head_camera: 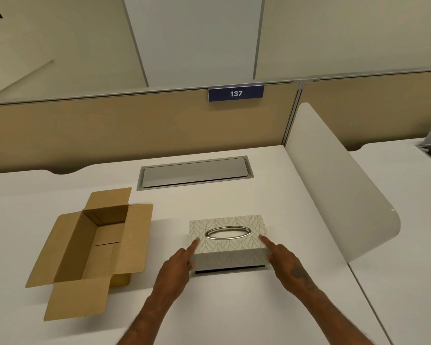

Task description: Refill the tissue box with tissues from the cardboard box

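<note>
A white desk [246, 310] carries two things. The open cardboard box [90, 247] sits toward its left edge, flaps spread flat on the surface. The patterned tissue box [228, 245] stands near the middle, right of the cardboard box and apart from it. A closed grey cable hatch [194, 171] lies flush near the back edge.

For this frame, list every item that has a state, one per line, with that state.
cardboard box: flaps open, no tissues visible inside.
tissue box: upright on the desk, cover on, no tissue showing at the oval slot.
left hand: on the tissue box's left end.
right hand: on its right end.
cable hatch: lid shut.
</note>
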Tool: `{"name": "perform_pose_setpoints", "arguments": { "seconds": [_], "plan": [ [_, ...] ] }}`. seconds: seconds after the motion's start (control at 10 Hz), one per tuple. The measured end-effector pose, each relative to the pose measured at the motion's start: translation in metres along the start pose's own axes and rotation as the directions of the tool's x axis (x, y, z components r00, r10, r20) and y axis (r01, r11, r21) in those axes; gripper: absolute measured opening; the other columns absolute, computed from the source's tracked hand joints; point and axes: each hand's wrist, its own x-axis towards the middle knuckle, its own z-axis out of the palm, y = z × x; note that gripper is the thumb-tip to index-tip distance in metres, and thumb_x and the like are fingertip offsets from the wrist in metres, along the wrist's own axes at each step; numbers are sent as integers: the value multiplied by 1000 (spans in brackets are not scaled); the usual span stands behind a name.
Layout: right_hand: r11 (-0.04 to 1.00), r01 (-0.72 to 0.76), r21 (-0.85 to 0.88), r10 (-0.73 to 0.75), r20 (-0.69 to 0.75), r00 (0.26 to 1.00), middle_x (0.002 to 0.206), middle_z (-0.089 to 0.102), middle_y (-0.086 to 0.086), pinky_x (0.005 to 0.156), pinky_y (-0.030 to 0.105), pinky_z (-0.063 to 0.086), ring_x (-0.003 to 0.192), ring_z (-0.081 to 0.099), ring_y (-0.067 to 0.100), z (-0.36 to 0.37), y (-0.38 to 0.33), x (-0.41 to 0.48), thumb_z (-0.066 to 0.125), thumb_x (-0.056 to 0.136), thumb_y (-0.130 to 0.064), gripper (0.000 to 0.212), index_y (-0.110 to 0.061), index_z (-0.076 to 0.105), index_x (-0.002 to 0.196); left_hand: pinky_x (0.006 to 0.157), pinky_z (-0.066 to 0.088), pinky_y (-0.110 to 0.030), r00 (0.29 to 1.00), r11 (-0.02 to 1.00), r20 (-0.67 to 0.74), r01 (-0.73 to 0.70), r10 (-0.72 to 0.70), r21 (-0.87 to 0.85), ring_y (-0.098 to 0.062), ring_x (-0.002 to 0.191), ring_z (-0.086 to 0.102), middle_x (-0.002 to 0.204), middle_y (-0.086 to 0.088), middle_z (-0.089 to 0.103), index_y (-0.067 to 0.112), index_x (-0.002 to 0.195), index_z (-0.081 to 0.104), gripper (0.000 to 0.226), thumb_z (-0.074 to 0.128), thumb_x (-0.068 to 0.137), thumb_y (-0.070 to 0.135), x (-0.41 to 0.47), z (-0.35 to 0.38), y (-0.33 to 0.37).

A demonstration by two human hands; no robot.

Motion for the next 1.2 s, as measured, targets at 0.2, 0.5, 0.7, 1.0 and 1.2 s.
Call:
{"name": "perform_pose_setpoints", "arguments": {
  "seconds": [0.2, 0.5, 0.7, 1.0, 1.2],
  "plan": [
    [992, 35, -117, -39, -29, 999, 89, 57, 6, 64, 30, 51, 69, 58, 22, 7, -5, -16, 48, 100, -12, 58, -20, 21, 151, 61, 53, -30, 999, 996, -45, 13, -9, 84, -14, 69, 59, 90, 0, 58, 36, 148, 4, 72, 52, 97, 18, -16, 12, 1],
    [976, 79, -204, -91, -48, 995, 68, 59, 6, 42, 26, 47, 44, 53, 18, 12, -7, -28, 73, 76, 10, 65, -4, 54, 136, 49, 42, -21, 998, 979, -36, -44, 53, 201, -15, 56, 60, 80, -3, 67, 24, 148, 29, 77, 69, 85, 6, -28, 18, 6],
    [982, 67, -178, -86, -100, 991, 71, 59, 6, 42, 30, 49, 45, 53, 21, 16, -5, -31, 69, 78, 10, 70, -7, 44, 142, 60, 45, -25, 999, 979, -31, 22, -16, 202, -16, 70, 61, 92, -2, 66, 34, 149, 4, 74, 53, 97, 18, -28, 24, 1],
    [945, -15, -327, 3, -36, 999, 160, 24, 7, 98, 31, 51, 135, 45, 24, 23, 4, -29, 41, 97, -40, 67, -41, 3, 152, 55, 46, -25, 999, 953, -30, 27, -19, 302, -10, 62, 48, 82, 6, 50, 51, 144, -15, 78, 46, 94, 53, -32, 15, 5],
    [901, -32, -433, 29, -13, 999, 164, 4, 11, 115, 53, 26, 151, 8, 33, 15, -11, -29, 6, 84, -76, 79, -39, 20, 152, 54, 54, -31, 984, 909, -168, 22, 54, 417, -19, 84, 65, 109, -5, 66, 31, 150, 28, 75, 25, 86, 70, -39, 4, 19]
  ]
}}
